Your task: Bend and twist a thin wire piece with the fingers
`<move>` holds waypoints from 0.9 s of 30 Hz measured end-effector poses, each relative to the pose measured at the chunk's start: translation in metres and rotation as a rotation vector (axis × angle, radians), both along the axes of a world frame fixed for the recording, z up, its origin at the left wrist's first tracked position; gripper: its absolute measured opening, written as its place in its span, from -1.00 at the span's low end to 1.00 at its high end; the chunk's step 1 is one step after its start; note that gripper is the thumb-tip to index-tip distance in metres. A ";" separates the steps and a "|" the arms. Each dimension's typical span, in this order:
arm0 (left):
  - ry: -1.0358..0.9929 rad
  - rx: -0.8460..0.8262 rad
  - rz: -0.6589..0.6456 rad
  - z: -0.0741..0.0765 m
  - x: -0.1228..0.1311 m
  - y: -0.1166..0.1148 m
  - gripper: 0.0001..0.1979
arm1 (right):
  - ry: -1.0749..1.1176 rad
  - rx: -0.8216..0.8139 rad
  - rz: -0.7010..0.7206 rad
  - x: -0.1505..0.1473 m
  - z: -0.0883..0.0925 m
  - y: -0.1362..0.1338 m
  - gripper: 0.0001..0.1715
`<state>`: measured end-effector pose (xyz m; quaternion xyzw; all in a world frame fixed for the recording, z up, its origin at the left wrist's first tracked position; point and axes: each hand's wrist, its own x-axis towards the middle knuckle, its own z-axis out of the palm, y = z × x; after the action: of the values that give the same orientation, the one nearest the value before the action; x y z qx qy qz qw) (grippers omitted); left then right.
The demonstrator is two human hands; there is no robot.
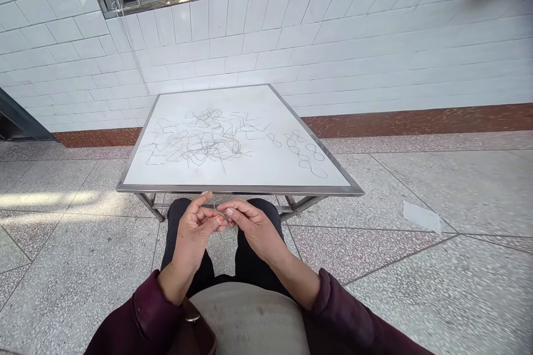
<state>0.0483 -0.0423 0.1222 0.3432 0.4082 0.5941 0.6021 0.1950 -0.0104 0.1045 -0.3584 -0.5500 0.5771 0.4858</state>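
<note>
Thin wire (215, 207) sits between the fingers of left hand (195, 227) and right hand (252, 227), both pinched closed on it. Bench (258, 175) just beyond fingers: tangled wires (208, 147) ahead-left, looped wires (307, 148) ahead-right.

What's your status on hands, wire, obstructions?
Left hand and right hand pinching thin curved wire. Loose wires tangled on table; looped pieces at its right. Nothing visibly blocking either hand.

Your sleeves (353, 310) are maroon, the tabletop (266, 169) white, the wires (208, 147) dark grey, the floor (328, 249) speckled grey and pink.
</note>
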 end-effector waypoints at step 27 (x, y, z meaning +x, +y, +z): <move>0.038 -0.007 -0.004 -0.011 -0.004 -0.006 -0.48 | -0.139 -0.140 0.153 0.006 0.010 0.001 -0.65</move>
<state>0.0440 -0.0488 0.1115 0.3532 0.4213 0.5847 0.5966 0.2014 -0.0094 0.1149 -0.3876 -0.5665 0.6233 0.3746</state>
